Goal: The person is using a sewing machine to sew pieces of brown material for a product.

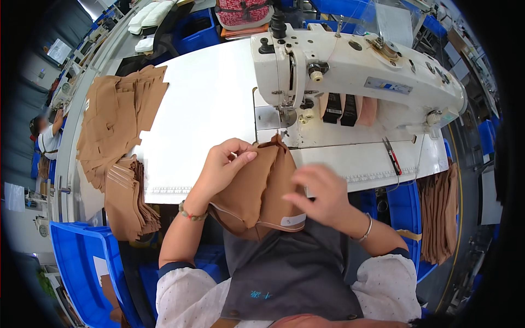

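A brown sewn fabric piece (240,188) with a raised seam lies at the table's front edge and hangs toward my apron. It has a pale line along its lower edge and a small white label. My left hand (232,161) pinches its upper left part between thumb and fingers. Over the right side of the piece is my right hand (322,194), blurred by motion, its thumb apart from its fingers and nothing seen between them. The far tip of the fabric lies just in front of the needle area of a white sewing machine (350,60).
Stacked brown fabric pieces (117,115) cover the table's left side. Thread snips (392,156) with red-and-black handles lie at right. Black-labelled rolls (340,109) sit under the machine arm. Blue bins (82,262) stand below, and more brown pieces (439,216) hang at right.
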{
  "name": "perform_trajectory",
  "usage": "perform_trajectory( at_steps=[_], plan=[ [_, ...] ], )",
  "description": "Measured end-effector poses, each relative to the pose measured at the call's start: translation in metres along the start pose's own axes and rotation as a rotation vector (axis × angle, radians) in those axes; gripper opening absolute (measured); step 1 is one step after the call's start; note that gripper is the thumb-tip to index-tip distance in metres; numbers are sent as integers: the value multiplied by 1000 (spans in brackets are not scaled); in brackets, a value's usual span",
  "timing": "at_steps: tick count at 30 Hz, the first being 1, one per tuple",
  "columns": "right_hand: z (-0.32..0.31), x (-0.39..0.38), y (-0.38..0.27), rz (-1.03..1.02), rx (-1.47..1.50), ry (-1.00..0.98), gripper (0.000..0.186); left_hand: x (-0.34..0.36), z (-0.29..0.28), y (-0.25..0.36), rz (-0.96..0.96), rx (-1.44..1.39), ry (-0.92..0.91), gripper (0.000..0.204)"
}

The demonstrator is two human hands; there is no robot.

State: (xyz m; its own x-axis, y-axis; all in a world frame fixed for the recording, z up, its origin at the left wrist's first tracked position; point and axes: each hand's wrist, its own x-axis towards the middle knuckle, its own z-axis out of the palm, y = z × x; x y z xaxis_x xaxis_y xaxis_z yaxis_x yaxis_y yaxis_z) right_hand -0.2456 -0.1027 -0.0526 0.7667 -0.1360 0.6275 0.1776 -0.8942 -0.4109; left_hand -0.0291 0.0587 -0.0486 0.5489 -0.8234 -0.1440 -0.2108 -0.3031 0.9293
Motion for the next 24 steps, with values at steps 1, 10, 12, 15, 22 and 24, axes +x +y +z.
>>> perform_trajectory(
  at_steps=[1,10,12,15,22,24],
  plan=[
    [-7,18,4,69,3,81,47,-5,-1,-2,50,-45,16,18],
    [-21,53,15,695,1082,-303,43,-31,-13,22,49,-322,-44,11],
    [-26,49,13,703,1079,-292,43,-32,-6,29,61,-297,-45,11],
    [-29,45,8,720,1062,-268,43,-31,2,35,73,-318,-31,13],
    [-29,35,3,676,897,-247,39,-30,9,27,122,-245,102,14],
    [-27,34,2,674,910,-211,35,-32,10,26,156,-198,124,14]
  ],
)
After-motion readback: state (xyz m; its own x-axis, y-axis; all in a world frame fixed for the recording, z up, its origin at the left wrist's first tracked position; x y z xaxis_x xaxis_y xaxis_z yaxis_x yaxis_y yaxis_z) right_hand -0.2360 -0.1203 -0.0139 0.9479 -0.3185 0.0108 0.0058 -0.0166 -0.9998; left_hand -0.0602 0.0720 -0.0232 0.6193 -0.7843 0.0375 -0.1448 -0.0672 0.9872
